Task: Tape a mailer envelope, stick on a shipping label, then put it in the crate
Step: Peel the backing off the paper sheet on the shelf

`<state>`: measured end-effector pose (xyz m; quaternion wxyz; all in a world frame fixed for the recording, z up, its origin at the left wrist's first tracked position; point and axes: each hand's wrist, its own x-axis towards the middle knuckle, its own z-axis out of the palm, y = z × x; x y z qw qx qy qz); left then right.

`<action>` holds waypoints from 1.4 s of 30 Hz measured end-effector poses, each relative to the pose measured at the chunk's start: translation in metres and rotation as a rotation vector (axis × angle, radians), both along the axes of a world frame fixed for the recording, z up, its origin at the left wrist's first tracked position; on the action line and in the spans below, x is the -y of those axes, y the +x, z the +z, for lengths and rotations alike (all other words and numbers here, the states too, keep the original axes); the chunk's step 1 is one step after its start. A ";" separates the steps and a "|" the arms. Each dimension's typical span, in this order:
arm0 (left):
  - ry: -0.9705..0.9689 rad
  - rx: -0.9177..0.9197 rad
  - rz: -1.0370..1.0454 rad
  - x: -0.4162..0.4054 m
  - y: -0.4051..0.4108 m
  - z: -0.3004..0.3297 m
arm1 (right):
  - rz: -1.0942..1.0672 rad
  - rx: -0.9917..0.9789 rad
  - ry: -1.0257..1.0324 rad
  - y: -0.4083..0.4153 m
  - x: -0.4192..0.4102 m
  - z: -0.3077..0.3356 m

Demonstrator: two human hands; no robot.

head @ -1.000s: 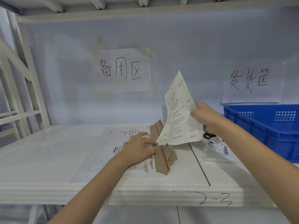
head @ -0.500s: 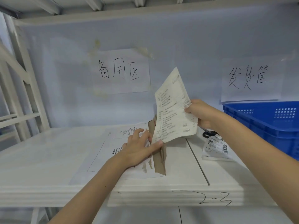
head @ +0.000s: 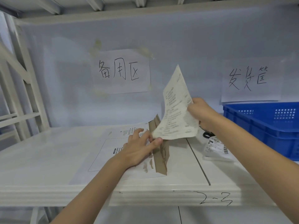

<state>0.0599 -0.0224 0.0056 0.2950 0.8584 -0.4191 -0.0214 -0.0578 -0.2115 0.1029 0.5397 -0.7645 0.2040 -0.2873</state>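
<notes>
A white mailer envelope (head: 103,159) lies flat on the white shelf (head: 48,159), its brown flap (head: 160,152) standing up along the right edge. My left hand (head: 139,147) rests on the envelope next to the flap, thumb and fingers touching the lower corner of a printed paper sheet (head: 176,110). My right hand (head: 200,113) grips that sheet by its right edge and holds it upright over the flap. The blue crate (head: 265,126) stands at the right.
A small bag with a shipping label (head: 216,147) lies on the shelf right of the envelope, with a black object (head: 207,135) behind it. Two handwritten paper signs (head: 121,71) hang on the back wall. A white rack frame (head: 19,94) stands at the left.
The sheet in my right hand has shifted a little left and lower towards the flap, and my left thumb now meets its lower corner.
</notes>
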 end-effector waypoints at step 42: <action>-0.028 -0.051 -0.001 -0.003 -0.008 0.006 | 0.209 -0.730 -0.203 0.053 -0.038 0.004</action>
